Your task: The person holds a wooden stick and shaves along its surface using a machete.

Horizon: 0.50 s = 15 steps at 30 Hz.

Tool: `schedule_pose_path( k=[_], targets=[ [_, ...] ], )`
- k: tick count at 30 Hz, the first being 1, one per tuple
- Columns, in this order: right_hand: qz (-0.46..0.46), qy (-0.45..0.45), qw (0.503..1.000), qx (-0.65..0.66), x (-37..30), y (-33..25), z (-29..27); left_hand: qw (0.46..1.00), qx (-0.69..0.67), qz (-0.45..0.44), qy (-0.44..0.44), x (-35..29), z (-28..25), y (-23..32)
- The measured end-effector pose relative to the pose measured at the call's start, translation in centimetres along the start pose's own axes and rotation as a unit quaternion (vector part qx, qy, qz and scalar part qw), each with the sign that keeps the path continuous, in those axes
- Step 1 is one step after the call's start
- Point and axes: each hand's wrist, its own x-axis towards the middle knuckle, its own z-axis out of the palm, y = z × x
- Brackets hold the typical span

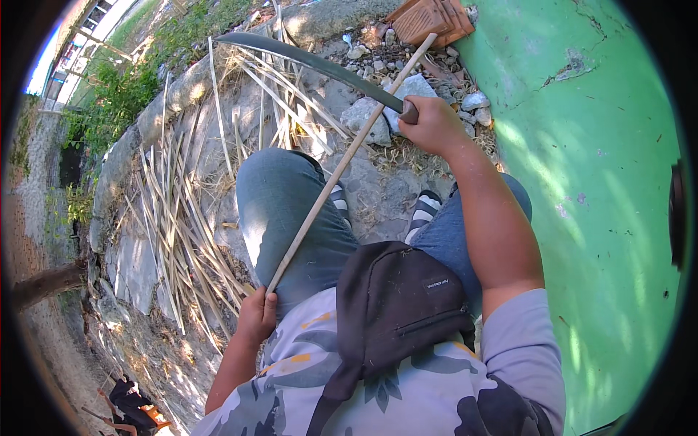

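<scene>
My right hand [434, 125] is closed round the dark handle of a machete [309, 59], whose long curved blade points to the far left. Near my left hip, my left hand [256, 314] grips the lower end of a long thin wooden stick [336, 174]. The stick slants up across my left thigh to the far right, and its upper part crosses the blade close to the handle. Whether blade and stick touch there I cannot tell.
A pile of thin split sticks [178, 225] lies on the ground at my left, with more sticks [291, 98] ahead. Rocks [367, 120] and orange-brown clay tiles [429, 22] are at the far side. A green painted surface [596, 218] spreads along my right. A black bag [400, 305] rests on my lap.
</scene>
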Motion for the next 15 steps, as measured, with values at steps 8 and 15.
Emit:
schedule_pose_path(
  k=[8, 15],
  targets=[
    [-0.102, -0.055, 0.992, -0.046, -1.1, -0.9, -1.5, 1.000, -0.010, 0.017, -0.016, 0.4, -0.2, -0.9],
    [-0.006, 0.010, 1.000, 0.026, 0.1, 0.9, -1.4, 1.000, 0.028, 0.009, -0.005, 0.0, 0.2, -1.4]
  ],
)
